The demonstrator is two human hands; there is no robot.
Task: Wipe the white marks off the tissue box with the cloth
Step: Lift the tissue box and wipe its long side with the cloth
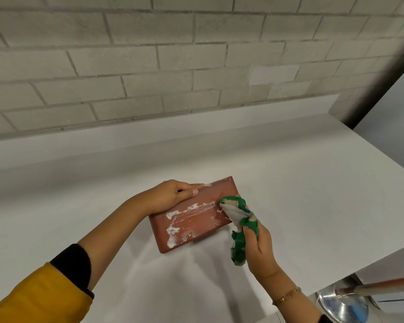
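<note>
A reddish-brown tissue box (208, 201) stands tilted on its long edge on the white counter (103, 206), its broad face turned up towards me. White smears (173, 229) run along the left end and across the middle of that face. My left hand (170, 194) grips the box's upper left edge and holds it tilted. My right hand (259, 238) holds a crumpled green and white cloth (238, 217), whose top presses against the box's right end.
A grey brick wall (173, 66) rises behind the counter. The counter's right edge runs diagonally; beyond it, at the lower right, are a shiny metal bowl (336, 304) and a reddish pole (383, 285).
</note>
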